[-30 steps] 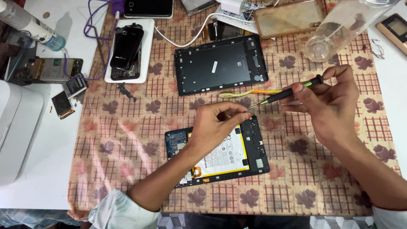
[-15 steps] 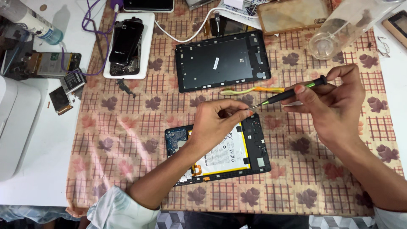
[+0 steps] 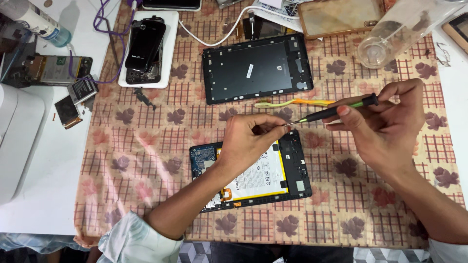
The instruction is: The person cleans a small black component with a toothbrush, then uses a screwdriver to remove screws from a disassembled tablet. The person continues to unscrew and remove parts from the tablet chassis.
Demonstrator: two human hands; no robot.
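**Screwdriver tip meets fingertips above the opened tablet**

At the far left, on the bare white table [image 3: 44, 204], lie a bottle [image 3: 34, 19] on its side, a stripped circuit assembly [image 3: 58, 68] and two small loose battery-like parts [image 3: 73, 100]. Just right of these, on the checked leaf-print cloth [image 3: 141, 160], a white tray [image 3: 168, 48] carries a dark phone body [image 3: 145, 46], with a purple cable [image 3: 105, 19] looping past it.

Toward the middle, the left hand [image 3: 248, 143] hovers over the opened tablet [image 3: 253, 175], which lies face down near the front edge of the cloth with its white battery and blue circuit board showing. The fingers are curled together, thumb and forefinger pinched at the tip of the screwdriver; whatever they nip is too small to make out. Beyond the tablet lies its black back cover [image 3: 256, 68], and between the two a yellow-green toothbrush [image 3: 292, 103].

To the right, the right hand [image 3: 385, 129] is closed around the black-and-green screwdriver [image 3: 331, 113], holding it nearly level, tip pointing left at the other hand's fingertips. A clear glass [image 3: 390, 34] lies tipped at the far right.

Judged from this, the step in hand is handling a tiny screw at the driver's tip, taken off or being seated. The next move calls for a steady pinch and a level driver, since a dropped screw would vanish into the patterned cloth
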